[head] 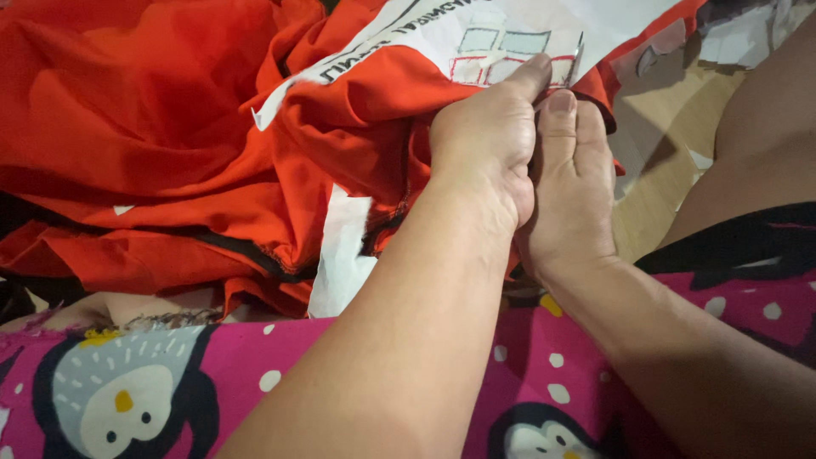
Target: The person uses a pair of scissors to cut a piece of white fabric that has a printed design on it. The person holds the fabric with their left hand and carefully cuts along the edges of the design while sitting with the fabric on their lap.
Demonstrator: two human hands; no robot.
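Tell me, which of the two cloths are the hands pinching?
The red-orange cloth with the white printed panel, gripped at its edge by both hands. The pink penguin-patterned cloth lies under the forearms.

— What am I seeing along the bottom of my feed?

— A pink cloth [280, 357] is spreading across the whole lower edge. It is showing white dots and penguin figures in black, grey and white, one at the lower left [119, 395] and another peeking in at the bottom centre [540, 438].

— And on the right?

— I am picking out a bare leg [765, 127] running down from the upper right corner, with a black band of fabric [731, 242] lying just under it. Beside the leg a tan floor [659, 187] is showing through, partly in shadow.

— Anything at the far left?

— A dark patch [13, 297] is sitting there; I cannot tell what it is.
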